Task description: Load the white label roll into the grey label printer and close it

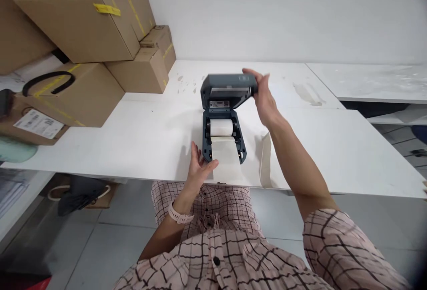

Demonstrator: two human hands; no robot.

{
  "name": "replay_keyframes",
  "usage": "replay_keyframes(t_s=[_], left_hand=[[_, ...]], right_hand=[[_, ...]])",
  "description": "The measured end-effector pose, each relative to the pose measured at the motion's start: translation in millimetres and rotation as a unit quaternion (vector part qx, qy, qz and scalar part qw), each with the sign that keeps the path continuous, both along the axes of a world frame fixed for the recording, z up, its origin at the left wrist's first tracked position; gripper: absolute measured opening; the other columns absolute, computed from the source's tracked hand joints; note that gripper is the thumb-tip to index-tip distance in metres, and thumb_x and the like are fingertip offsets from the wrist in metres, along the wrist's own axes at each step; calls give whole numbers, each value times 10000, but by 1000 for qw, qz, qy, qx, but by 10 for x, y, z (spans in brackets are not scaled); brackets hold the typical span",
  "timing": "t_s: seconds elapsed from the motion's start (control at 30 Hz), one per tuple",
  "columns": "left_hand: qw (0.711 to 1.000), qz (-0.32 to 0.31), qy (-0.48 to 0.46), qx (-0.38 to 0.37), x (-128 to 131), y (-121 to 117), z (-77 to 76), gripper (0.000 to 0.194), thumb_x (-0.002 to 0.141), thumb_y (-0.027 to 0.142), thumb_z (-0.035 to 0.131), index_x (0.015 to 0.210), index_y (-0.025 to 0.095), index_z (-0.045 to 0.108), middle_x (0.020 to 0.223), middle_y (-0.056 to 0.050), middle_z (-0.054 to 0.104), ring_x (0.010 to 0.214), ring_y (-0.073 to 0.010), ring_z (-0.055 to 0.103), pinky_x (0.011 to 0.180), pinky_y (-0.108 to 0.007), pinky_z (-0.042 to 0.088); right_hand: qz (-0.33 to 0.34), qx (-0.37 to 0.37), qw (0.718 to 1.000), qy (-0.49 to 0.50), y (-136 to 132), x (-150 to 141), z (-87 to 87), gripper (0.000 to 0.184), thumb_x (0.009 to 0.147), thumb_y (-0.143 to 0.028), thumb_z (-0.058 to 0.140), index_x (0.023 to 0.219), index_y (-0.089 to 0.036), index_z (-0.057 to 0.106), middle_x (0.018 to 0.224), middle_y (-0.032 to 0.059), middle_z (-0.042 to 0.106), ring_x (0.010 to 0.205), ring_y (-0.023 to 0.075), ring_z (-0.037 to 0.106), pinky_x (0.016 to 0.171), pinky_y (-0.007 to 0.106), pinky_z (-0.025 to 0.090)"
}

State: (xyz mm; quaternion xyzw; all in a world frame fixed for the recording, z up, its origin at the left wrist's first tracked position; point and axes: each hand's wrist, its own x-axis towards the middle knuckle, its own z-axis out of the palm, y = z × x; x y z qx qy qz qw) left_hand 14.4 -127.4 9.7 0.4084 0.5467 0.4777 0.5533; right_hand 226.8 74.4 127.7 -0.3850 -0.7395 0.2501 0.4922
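A dark grey label printer (205, 141) stands on the white table with its lid (230, 81) raised. Inside it sits a white label roll (221, 127), and a strip of label paper (225, 152) runs out over the front towards the table edge. My right hand (265, 98) grips the right side of the lid, with the fingers over its top edge. At the printer's front left corner is my left hand (198, 170), its thumb against the paper strip and its other fingers along the printer's side. A loose curled piece of paper (266, 161) lies right of the printer.
Several cardboard boxes (133, 72) are stacked on the table's left part, against the wall. A black cable or handle loop (48, 76) rests on one box. The table's front edge (133, 178) runs just before my body. A shelf gap (370, 108) opens at the right.
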Motion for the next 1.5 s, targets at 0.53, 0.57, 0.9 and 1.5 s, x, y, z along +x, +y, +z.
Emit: replay_keyframes(t_s=[0.53, 0.57, 0.9, 1.5], left_hand=[[999, -1, -10, 39, 73, 297, 266, 952, 918, 582, 681, 1685, 342, 173, 1768, -57, 266, 1607, -347, 319, 1243, -454, 461], [999, -12, -17, 43, 68, 285, 253, 913, 923, 562, 678, 1676, 328, 217, 1739, -71, 336, 1583, -346, 369, 1231, -463, 477], [996, -7, 13, 94, 66, 330, 168, 752, 899, 592, 680, 1539, 272, 451, 1575, -99, 556, 1445, -335, 543, 1159, -449, 524], [998, -7, -48, -48, 356, -350, 28, 488, 783, 633, 763, 639, 198, 595, 585, 9, 631, 456, -81, 472, 473, -250, 382]], right_hand=[[-97, -231, 962, 111, -1620, -233, -1106, 840, 1005, -621, 484, 1678, -365, 53, 1766, 104, 235, 1614, 319, 307, 1248, 649, 379], [-75, -260, 954, 129, -1617, -237, -1165, 854, 1007, -624, 466, 1682, -349, 22, 1760, 126, 249, 1592, 329, 354, 1221, 648, 418], [-50, -261, 950, 161, -1612, -236, -1302, 933, 959, -696, 497, 1690, -326, 52, 1704, 130, 376, 1505, 344, 474, 1206, 611, 449], [-154, -69, 986, 15, -1691, -264, -1072, 679, 1045, -527, 382, 1661, -318, 186, 1636, 120, 463, 1559, 301, 395, 1250, 605, 373]])
